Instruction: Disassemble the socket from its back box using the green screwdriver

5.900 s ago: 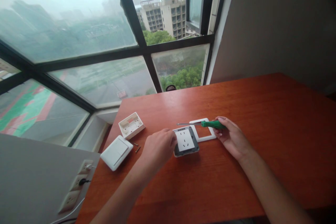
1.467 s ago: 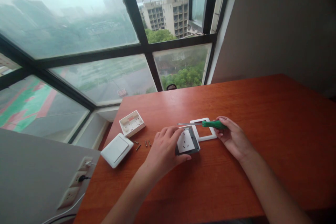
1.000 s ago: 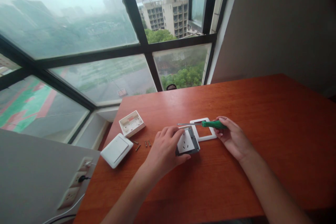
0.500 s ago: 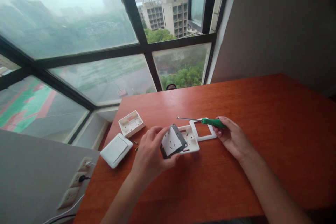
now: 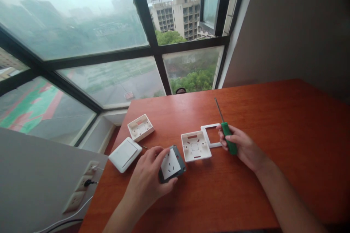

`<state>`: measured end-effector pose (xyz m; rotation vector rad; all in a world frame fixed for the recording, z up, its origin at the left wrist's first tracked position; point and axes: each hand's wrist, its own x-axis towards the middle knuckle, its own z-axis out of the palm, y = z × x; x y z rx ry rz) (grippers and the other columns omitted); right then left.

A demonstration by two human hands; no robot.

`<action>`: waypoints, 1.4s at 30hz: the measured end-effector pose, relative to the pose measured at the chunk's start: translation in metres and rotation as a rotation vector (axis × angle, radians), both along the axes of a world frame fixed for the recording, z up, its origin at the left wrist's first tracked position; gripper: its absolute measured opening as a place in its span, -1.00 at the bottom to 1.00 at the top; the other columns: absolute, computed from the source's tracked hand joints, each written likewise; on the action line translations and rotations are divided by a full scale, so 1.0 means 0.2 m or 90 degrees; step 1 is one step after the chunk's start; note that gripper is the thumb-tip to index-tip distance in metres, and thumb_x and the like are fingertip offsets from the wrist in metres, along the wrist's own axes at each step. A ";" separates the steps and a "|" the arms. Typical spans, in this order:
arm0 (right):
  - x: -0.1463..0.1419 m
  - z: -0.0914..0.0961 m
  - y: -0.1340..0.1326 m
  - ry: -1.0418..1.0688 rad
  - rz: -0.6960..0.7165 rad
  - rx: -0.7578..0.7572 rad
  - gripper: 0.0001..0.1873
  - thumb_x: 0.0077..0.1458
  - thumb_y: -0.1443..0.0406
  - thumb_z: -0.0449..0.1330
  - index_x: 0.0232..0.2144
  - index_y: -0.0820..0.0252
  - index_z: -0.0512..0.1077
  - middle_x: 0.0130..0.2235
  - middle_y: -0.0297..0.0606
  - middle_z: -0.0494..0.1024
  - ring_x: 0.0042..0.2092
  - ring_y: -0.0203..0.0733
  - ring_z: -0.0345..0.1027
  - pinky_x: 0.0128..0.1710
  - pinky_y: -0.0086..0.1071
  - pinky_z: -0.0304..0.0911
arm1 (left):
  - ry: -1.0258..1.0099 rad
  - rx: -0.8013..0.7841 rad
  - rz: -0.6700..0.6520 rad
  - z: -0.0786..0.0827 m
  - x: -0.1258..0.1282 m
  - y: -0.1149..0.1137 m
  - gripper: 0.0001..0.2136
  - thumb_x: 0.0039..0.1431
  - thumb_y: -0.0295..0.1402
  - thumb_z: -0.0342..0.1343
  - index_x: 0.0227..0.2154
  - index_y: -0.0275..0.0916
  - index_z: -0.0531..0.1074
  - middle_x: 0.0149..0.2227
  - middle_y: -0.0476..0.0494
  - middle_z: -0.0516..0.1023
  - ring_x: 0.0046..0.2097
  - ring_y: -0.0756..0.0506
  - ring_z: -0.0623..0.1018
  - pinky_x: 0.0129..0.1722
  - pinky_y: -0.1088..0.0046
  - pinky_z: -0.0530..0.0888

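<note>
Between the thumb and fingers of my left hand is a socket insert, a white face with slots on a dark grey frame, tilted. Just right of it a white mounting box lies with its hollow side up. My right hand grips a screwdriver by its green handle, the metal shaft pointing up and away. Behind that hand, a white cover frame lies against the box's right side, partly hidden by the fingers.
On the left of the wooden table lie a second white box, a white wall switch and a small screw. Windows border the far side. Wall sockets with plugged cables sit at lower left.
My left hand has drawn the socket insert left and towards me, off the mounting box. In my right hand the screwdriver has swung from pointing left to pointing up.
</note>
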<state>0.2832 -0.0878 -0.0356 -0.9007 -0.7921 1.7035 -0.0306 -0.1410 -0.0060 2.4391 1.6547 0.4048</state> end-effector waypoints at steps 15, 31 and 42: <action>0.02 -0.03 0.02 -0.152 -0.094 0.043 -0.72 0.05 0.25 0.27 -0.16 0.16 0.41 -0.39 -0.37 0.37 -0.45 -0.37 0.18 -0.51 -0.48 0.12 | 0.029 -0.002 -0.022 0.06 0.19 0.09 -0.27 -0.09 -0.17 0.35 0.16 -0.13 0.22 0.19 -0.27 0.29 0.16 -0.33 0.32 0.10 0.08 0.30; 0.02 -0.04 0.03 -0.233 -0.119 0.039 -0.67 0.04 0.19 0.27 -0.14 0.19 0.38 -0.43 -0.39 0.37 -0.45 -0.35 0.19 -0.48 -0.47 0.12 | 0.074 -0.048 -0.113 0.07 0.47 0.30 -0.36 0.00 -0.15 0.26 0.15 -0.12 0.21 0.09 -0.20 0.37 0.08 -0.28 0.38 0.08 0.16 0.31; 0.06 -0.11 0.08 -0.724 -0.208 0.144 -0.75 0.05 0.14 0.17 -0.28 0.17 0.44 -0.37 -0.25 0.53 -0.34 -0.13 0.38 -0.33 -0.32 0.20 | 0.100 0.026 -0.015 0.09 0.17 0.55 -0.43 0.04 -0.28 0.20 0.14 -0.24 0.25 0.10 -0.32 0.37 0.09 -0.32 0.40 0.10 0.11 0.30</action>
